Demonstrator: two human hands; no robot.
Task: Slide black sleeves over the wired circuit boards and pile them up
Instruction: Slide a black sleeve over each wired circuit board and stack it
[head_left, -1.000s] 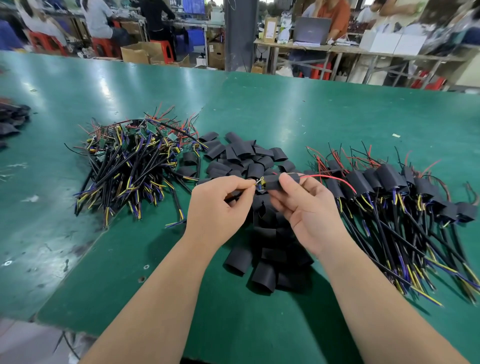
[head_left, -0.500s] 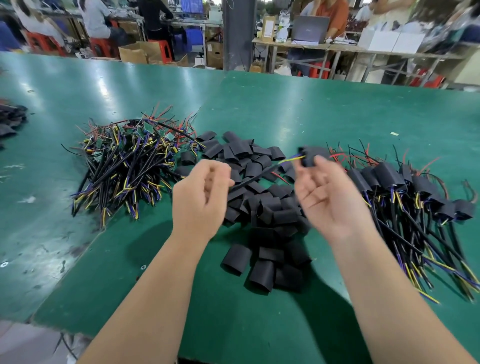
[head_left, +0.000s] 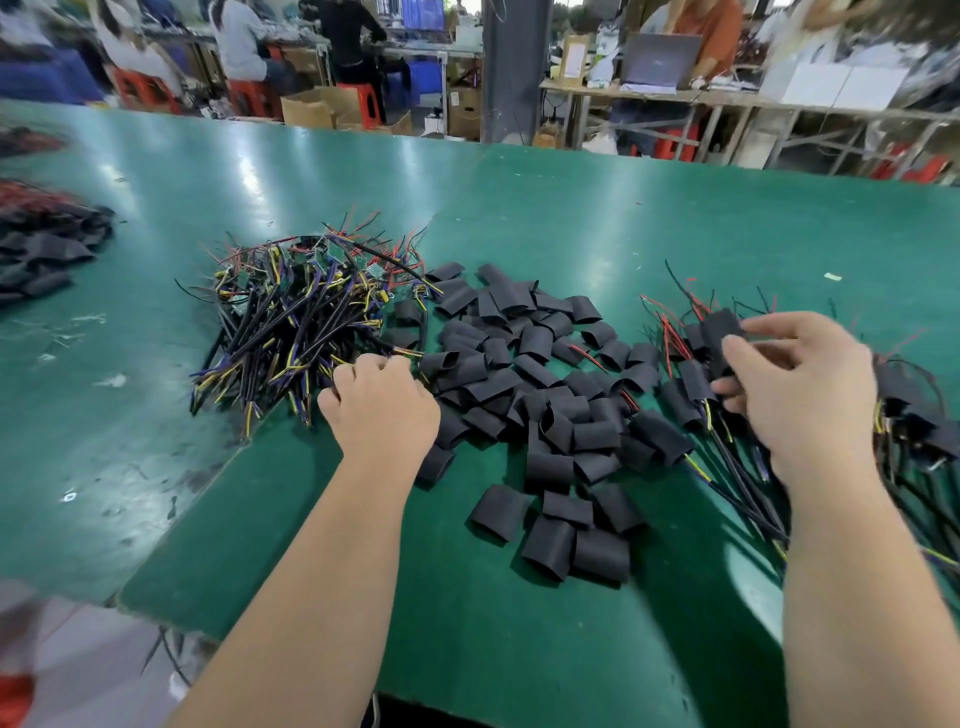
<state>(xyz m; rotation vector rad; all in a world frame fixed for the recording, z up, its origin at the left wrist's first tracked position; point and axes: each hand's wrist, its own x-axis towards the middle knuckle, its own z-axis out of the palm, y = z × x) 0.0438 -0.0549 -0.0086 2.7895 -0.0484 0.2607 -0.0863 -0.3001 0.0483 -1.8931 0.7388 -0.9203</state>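
Roughly three heaps on the table (head_left: 597, 218): bare wired boards (head_left: 296, 317) left, sleeves (head_left: 535, 395) middle (several dozen, too many to count), sleeved boards (head_left: 696, 382) right. Right hand (head_left: 800, 389) loosely pinches one sleeved board (head_left: 719, 335) above the right heap. Left hand (head_left: 382, 410) curled, fingertips on the bare-board wires; grip unclear.

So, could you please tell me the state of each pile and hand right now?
Bare wired boards: unsleeved, heaped left.
Empty sleeves: loose, scattered centrally.
Sleeved pile: finished, lying right.
Left hand: fingers curled at heap's edge; grip unclear.
Right hand: pinches one sleeved board.
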